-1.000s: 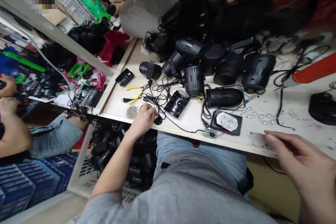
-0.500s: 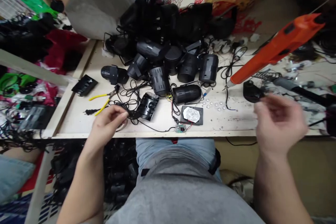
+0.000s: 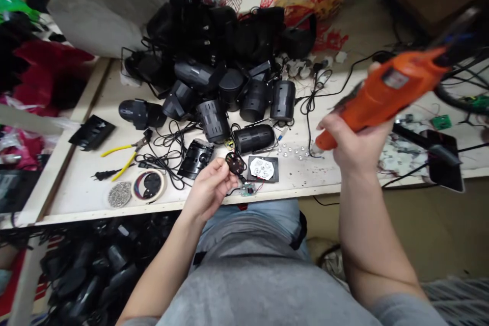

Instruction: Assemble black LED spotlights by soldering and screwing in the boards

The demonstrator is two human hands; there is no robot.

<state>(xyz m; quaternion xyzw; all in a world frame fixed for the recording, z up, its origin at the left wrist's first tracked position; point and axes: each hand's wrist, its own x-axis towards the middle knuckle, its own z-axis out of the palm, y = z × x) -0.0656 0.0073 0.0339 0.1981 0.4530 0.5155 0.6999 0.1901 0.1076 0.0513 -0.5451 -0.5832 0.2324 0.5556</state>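
Head view: left hand [image 3: 208, 188] pinching round black part [image 3: 235, 164] at fingertips; right hand [image 3: 357, 135] fingers wrapped around orange power tool [image 3: 385, 91].

Small lamp-assembly workshop, by the look of it.
A scuffed white workbench [image 3: 72, 183] carries a heap of black spotlight housings [image 3: 254, 102], yellow-handled pliers [image 3: 122, 155], loose clear lenses [image 3: 294, 151], a green circuit board [image 3: 441, 122] and an orange power tool [image 3: 389, 86]. More dark housings [image 3: 87, 275] seem piled beneath the bench, where the view is dim.
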